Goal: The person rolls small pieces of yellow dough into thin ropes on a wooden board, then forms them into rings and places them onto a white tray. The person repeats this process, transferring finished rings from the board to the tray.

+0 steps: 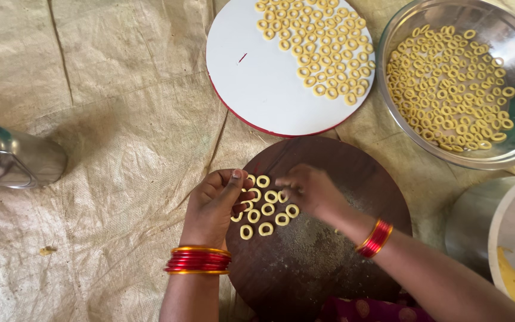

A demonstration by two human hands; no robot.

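Observation:
Several small yellow dough rings [264,213] lie in rows on a round dark wooden board [329,256]. My left hand [216,206] rests at the board's left edge, fingers curled, pinching a bit of dough between thumb and forefinger beside the rings. My right hand [311,189] hovers over the rings from the right, fingertips closed on a ring at the top of the cluster; its motion is blurred. Red and gold bangles circle both wrists.
A round white plate [251,77] with many rings sits beyond the board. A steel bowl [511,42] at top right holds many more. A steel bottle [13,160] lies at left. A white dish with yellow dough [511,277] is at lower right. Sacking covers the floor.

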